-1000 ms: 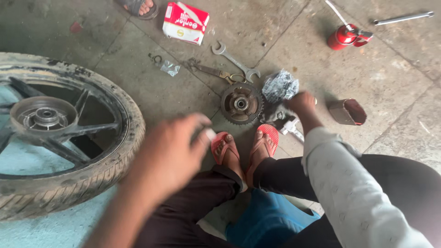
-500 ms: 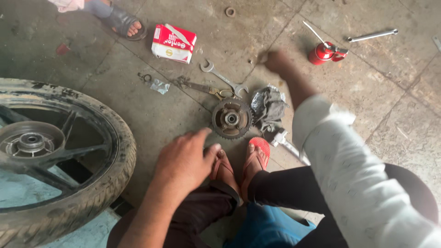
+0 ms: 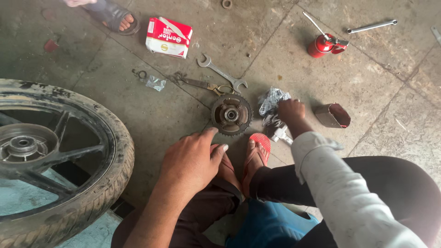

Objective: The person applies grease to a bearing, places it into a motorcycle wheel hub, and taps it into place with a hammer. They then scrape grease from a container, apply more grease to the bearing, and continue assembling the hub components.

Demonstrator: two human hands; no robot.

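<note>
- The right hand (image 3: 291,111), which was reaching far out on the floor a moment ago, has come back onto the crumpled grey rag (image 3: 272,102); its fingers are curled onto it, though how tightly I cannot tell.
- The left hand (image 3: 195,158) has settled, fingers together and flat, holding nothing, just near of the sprocket hub (image 3: 231,114).
- That hub lies on the floor left of the rag, a spanner (image 3: 222,73) beyond it and the tyre (image 3: 59,160) at far left.

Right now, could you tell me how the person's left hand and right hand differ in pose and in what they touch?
The left hand lies flat and spread over the left foot, near the sprocket hub, holding nothing; the right hand is curled, reaching farther out onto crumpled plastic wrap. The left forearm is bare; the right wears a pale sleeve. Both stay low over the floor.
</note>
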